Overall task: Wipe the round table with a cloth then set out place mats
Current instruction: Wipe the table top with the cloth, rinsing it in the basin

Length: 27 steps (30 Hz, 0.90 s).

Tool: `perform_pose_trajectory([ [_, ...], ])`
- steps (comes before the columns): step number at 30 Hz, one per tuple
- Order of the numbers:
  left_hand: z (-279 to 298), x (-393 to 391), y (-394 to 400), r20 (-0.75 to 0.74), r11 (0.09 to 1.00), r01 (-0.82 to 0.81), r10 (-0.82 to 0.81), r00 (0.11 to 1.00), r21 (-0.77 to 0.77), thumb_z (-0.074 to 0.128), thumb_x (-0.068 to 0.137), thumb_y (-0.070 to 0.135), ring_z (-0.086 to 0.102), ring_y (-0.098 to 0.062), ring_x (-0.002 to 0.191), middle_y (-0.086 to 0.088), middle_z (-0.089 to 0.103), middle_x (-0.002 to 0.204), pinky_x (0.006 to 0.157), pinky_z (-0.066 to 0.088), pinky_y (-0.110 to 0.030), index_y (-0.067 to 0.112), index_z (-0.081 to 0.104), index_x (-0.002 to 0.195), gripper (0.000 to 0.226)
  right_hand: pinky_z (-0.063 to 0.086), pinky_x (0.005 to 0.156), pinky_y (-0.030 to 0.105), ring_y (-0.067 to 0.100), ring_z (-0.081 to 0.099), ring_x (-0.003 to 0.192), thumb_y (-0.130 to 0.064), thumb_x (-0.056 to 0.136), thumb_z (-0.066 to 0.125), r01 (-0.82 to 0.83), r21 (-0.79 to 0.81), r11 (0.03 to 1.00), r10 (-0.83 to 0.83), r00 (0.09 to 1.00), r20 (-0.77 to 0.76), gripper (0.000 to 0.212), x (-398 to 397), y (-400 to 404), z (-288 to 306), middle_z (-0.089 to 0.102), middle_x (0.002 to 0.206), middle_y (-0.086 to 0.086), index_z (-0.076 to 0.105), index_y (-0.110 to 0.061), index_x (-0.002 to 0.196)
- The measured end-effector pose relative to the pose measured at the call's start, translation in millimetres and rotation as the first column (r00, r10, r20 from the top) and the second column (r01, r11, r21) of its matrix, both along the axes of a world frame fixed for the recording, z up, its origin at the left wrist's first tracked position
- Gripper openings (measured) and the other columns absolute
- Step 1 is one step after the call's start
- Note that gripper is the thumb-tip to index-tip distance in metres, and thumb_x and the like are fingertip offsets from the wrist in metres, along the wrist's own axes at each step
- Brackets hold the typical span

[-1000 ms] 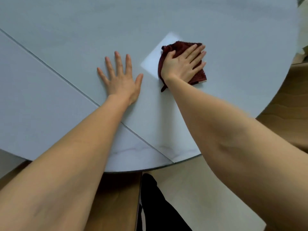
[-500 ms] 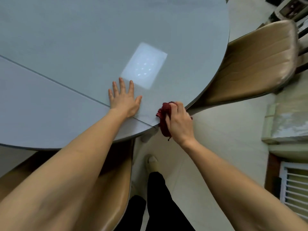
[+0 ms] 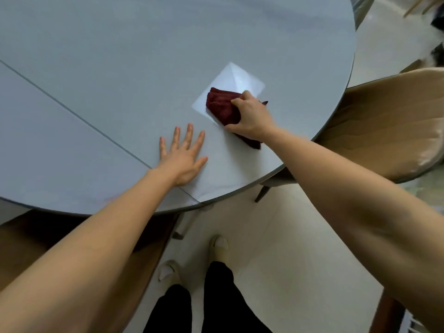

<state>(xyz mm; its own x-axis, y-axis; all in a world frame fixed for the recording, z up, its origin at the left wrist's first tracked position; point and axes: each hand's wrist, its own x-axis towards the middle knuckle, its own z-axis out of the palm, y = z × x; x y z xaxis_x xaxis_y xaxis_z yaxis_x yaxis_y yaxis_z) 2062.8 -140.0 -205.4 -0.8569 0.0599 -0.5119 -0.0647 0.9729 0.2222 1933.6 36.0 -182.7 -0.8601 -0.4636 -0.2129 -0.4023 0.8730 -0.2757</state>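
Step in hand: wiping; I judge the task to be in its first half, with the cloth at work and no mats out.
Desk (image 3: 144, 68): round, pale grey-blue top, a straight seam running from far left to the near edge; a bright patch of reflected light lies right of centre.
Cloth (image 3: 222, 106): dark red, bunched, lying on the desk at the near right, partly over the light patch and close to the desk's right rim.
My right hand (image 3: 251, 118): on top of the cloth, fingers curled round it and gripping it against the surface.
My left hand (image 3: 183, 157): flat on the desk just left of the cloth and apart from it, fingers straight and spread, holding nothing; it looks like a brace while I lean in.
Done so far: I cannot tell which parts are already wiped; the surface shows no streaks or wet marks either way.
Left to do: by my judgement, the remainder of the wiping, with much of the far and left top out of the cloth's present reach, then putting the cloth aside and laying the place mats.
Place mats: none in view, on the desk or elsewhere.
Surroundings: a tan chair (image 3: 389, 126) tucked at the right rim; pale floor (image 3: 276, 236) and my feet below the near edge.
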Motion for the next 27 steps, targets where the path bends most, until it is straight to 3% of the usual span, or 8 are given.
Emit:
perform_pose_trajectory([
  [2,-2.7,-0.3,-1.5,-0.020,1.000,-0.013,0.013,1.000,0.003,0.021,0.101,0.051,-0.025,-0.026,0.144,0.003,-0.029,0.156,0.113,-0.014,-0.056,0.035,-0.016,0.150,0.063,0.017,0.113,0.037,0.028,0.028,0.138,-0.049,0.086,0.058,-0.168,0.114,0.979,0.179,0.979,-0.098,0.067,-9.7,6.2,-8.1,0.028,0.153,0.006,0.040,-0.025,0.146],
  [6,-10.1,7.8,4.1,-0.094,0.998,-0.027,0.021,0.995,-0.063,0.019,0.100,0.051,-0.024,-0.026,0.144,0.001,-0.029,0.156,0.114,-0.013,-0.056,0.033,-0.017,0.150,0.065,-0.011,0.119,0.040,0.024,-0.002,0.150,-0.050,0.096,0.030,-0.222,-0.017,0.975,0.221,0.975,-0.029,0.061,19.5,20.8,-40.7,0.003,0.163,0.002,0.015,-0.036,0.153],
  [11,-7.2,2.4,6.4,-0.052,0.997,-0.007,0.002,0.999,-0.081,0.018,0.099,0.054,-0.022,-0.025,0.145,0.002,-0.027,0.157,0.114,-0.009,-0.059,0.032,-0.018,0.150,0.066,-0.009,0.120,0.043,0.027,-0.004,0.149,-0.046,0.099,0.029,0.159,-0.007,0.987,-0.159,0.984,-0.084,0.061,87.2,40.5,-55.1,0.000,0.163,0.008,0.012,-0.030,0.155],
  [13,-6.4,9.2,2.3,-0.001,0.996,-0.007,0.007,1.000,-0.094,0.019,0.098,0.058,-0.022,-0.025,0.145,0.005,-0.028,0.156,0.113,-0.007,-0.062,0.035,-0.018,0.149,0.067,-0.007,0.120,0.046,0.032,-0.007,0.149,-0.044,0.101,0.031,0.479,0.024,0.878,-0.478,0.878,-0.024,0.063,117.5,30.2,-55.0,-0.007,0.162,0.013,0.005,-0.026,0.155],
  [15,-3.8,17.4,-13.7,0.003,0.994,-0.029,0.030,1.000,-0.107,0.020,0.096,0.062,-0.022,-0.028,0.145,0.007,-0.028,0.156,0.111,-0.006,-0.064,0.038,-0.019,0.148,0.070,0.001,0.120,0.048,0.039,-0.008,0.147,-0.042,0.102,0.032,0.765,-0.031,0.644,-0.758,0.643,0.112,0.065,138.4,3.6,-48.8,-0.019,0.159,0.013,-0.002,-0.027,0.155],
  [18,1.2,25.8,-39.2,0.008,0.993,0.008,-0.007,1.000,-0.117,0.021,0.095,0.064,-0.021,-0.029,0.145,0.009,-0.028,0.156,0.112,-0.002,-0.066,0.038,-0.019,0.148,0.072,0.015,0.119,0.047,0.044,0.009,0.144,-0.035,0.102,0.035,0.940,-0.108,0.322,-0.893,0.340,0.296,0.067,150.6,-40.3,-44.6,-0.029,0.155,0.016,-0.008,-0.030,0.154],
  [21,2.7,36.2,-66.8,0.036,0.991,0.062,-0.058,0.998,-0.121,0.021,0.094,0.065,-0.022,-0.028,0.145,0.009,-0.029,0.155,0.109,0.000,-0.069,0.039,-0.020,0.148,0.072,0.024,0.116,0.045,0.043,0.019,0.141,-0.034,0.102,0.036,0.961,-0.124,0.249,-0.905,0.276,0.324,0.068,170.2,-80.3,-43.4,-0.026,0.155,0.021,-0.009,-0.029,0.153],
  [27,2.9,67.7,-148.7,0.060,0.972,0.190,-0.184,0.981,-0.135,0.021,0.094,0.065,-0.021,-0.028,0.145,0.008,-0.031,0.154,0.110,0.001,-0.069,0.039,-0.022,0.147,0.073,0.021,0.116,0.047,0.045,0.006,0.144,-0.030,0.104,0.032,0.992,-0.067,0.108,-0.927,0.125,0.353,0.067,206.5,-162.5,-36.3,-0.018,0.156,0.025,-0.013,-0.023,0.153],
])
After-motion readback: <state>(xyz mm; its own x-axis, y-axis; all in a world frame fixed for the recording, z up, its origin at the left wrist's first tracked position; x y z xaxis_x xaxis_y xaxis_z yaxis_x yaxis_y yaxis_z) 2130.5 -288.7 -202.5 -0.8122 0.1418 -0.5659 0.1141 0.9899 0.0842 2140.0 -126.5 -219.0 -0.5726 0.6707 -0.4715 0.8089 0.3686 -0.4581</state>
